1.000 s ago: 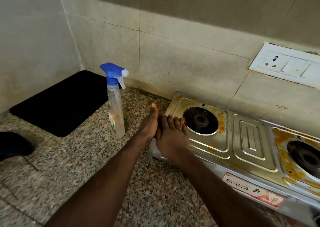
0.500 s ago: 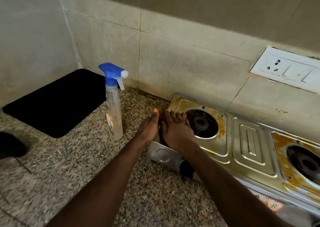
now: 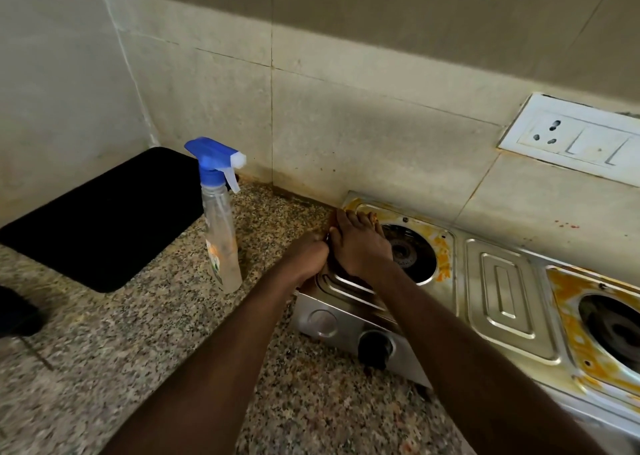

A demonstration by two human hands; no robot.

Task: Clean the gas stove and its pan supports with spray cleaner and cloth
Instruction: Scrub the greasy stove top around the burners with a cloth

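Where granite counter [image 3: 138, 350] meets tiled wall [image 3: 381, 125], a stained stove [image 3: 502, 291] sits.

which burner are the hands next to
The burner nearer the spray bottle: the right hand lies flat on the stove beside its opening. The other burner, ringed with orange stains, has no hand near.

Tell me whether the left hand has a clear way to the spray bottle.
Probably yes: the spray bottle stands upright just left of the left hand, with only bare countertop between them.
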